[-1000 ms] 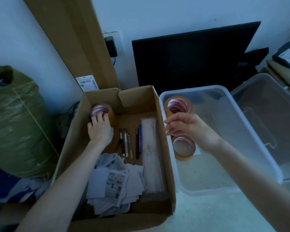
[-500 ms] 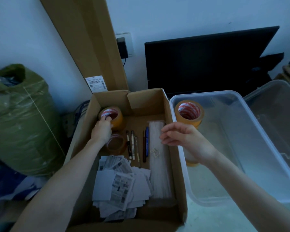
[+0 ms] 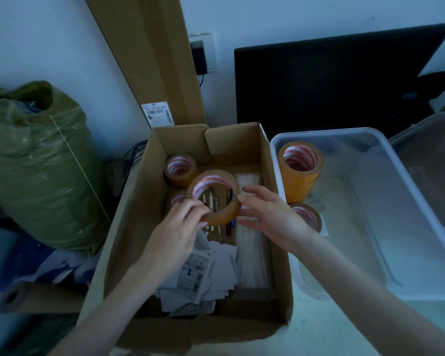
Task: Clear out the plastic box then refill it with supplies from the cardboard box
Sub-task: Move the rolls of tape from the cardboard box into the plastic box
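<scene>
Left hand (image 3: 180,227), centre frame, pinches the near rim of a brown tape roll (image 3: 214,199), lifted over the cardboard box (image 3: 129,227). Right hand (image 3: 270,217) just right of it, fingers spread and relaxed, at the roll's right edge; contact hard to call. Looks like a hand-to-hand pass, refill stage.

To do it well: right hand should get thumb and fingers across the roll's wall before the left lets go, then carry it right over the shared box walls and set it flat in the plastic box (image 3: 406,181), centre right.

Left to right around: green sack (image 3: 36,160) far left; two more tape rolls in the cardboard box's far end, one at the back (image 3: 179,169); pens (image 3: 216,229) under the lifted roll; paper slips (image 3: 203,273) below them; a white packet (image 3: 249,247) along the box's right wall. In the plastic box, an orange tape stack (image 3: 299,168) and a brown roll (image 3: 307,217) fill the near-left corner, so the landing spot should go further right. Clear lid (image 3: 432,160) at the right edge, black monitor (image 3: 344,80) behind.
</scene>
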A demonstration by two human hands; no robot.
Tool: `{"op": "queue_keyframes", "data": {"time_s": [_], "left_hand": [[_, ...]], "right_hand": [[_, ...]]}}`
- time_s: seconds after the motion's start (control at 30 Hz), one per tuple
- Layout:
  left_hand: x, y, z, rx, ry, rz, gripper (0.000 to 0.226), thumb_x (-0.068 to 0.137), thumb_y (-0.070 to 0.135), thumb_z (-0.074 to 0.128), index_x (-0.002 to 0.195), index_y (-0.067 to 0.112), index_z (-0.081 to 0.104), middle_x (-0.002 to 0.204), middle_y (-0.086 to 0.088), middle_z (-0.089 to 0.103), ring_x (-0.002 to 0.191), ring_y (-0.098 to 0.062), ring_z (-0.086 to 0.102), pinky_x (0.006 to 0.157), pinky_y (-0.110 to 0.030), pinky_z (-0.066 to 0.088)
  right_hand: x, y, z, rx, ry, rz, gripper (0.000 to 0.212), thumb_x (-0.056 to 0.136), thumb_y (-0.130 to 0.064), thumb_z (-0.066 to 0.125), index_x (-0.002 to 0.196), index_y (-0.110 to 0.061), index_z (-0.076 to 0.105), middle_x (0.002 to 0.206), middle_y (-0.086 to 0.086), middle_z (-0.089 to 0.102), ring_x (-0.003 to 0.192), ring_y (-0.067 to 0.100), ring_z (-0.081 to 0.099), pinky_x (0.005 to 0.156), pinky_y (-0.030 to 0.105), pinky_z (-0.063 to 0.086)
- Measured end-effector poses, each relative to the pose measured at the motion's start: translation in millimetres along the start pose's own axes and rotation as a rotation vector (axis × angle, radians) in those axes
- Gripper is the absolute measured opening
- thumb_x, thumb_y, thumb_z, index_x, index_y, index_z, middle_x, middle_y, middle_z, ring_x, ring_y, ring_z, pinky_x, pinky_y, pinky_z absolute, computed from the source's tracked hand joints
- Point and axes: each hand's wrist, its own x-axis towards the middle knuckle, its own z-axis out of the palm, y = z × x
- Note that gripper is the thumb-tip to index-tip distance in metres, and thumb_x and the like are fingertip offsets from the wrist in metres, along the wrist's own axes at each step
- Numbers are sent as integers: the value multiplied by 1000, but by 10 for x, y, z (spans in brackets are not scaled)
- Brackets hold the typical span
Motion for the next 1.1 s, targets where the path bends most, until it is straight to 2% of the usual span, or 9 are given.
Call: {"op": "queue_keyframes", "data": {"time_s": [0.17,0.3,0.37,0.43,0.57,0.77,0.9,1.0,1.1], "left_hand": [[-107,99,114,-83,-51,99,28,95,27,45,118,15,57,119,3,52,105,-11,55,85,-22,50],[-52,99,120,-495,100,-146,33,91,21,57,124,20,52,117,13,55,108,2,54,90,-11,43],[34,-3,181,-540,219,-267,30,90,10,59,118,19,54,111,11,57,103,2,56,87,-9,43],[156,-210,321,-496,202,-397,26,91,13,58,116,21,55,111,9,59,105,1,56,91,-16,46],[345,-677,738,-248,-95,-597,33,91,25,58,123,20,53,122,3,57,114,-13,54,96,-37,48],[387,-867,1124,84,-523,-642,45,94,34,50,135,18,43,139,-7,47,131,-25,40,107,-43,29],[363,-853,1151,190,-477,-572,35,92,26,55,126,19,50,130,-5,54,125,-24,44,107,-43,29],[346,-858,1126,202,-427,-572,39,90,24,60,127,19,50,130,-4,54,126,-22,44,105,-41,31],[304,-840,1037,111,-303,-573,35,92,18,55,127,18,52,130,-5,55,124,-23,48,103,-41,35]], "right_hand": [[-46,41,18,112,-31,-19,37,92,-16,60,127,-11,49,111,17,68,97,30,70,86,42,57],[-88,3,-38,170,-5,-81,37,93,-11,58,128,-10,48,105,14,71,89,29,72,76,37,60],[-115,-29,-78,192,36,-128,34,93,-9,57,126,-10,50,95,9,74,84,26,73,72,35,59],[-139,-51,-123,218,65,-163,35,93,-10,57,127,-9,51,92,9,74,82,26,73,70,35,58],[-180,-80,-204,231,103,-193,38,93,-11,56,130,-7,49,97,13,71,82,28,73,68,34,57],[-223,-80,-298,240,158,-198,35,94,-11,56,128,-7,53,101,15,70,89,33,72,69,35,57],[-269,-90,-376,246,182,-206,30,95,-10,54,125,-6,55,94,13,70,85,34,71,58,30,56],[-323,-126,-447,241,192,-218,26,96,-8,51,121,-4,58,94,15,69,80,32,71,69,38,61],[-355,-155,-550,233,227,-233,22,96,-7,48,114,-4,61,89,12,71,75,30,71,69,39,59]]}}
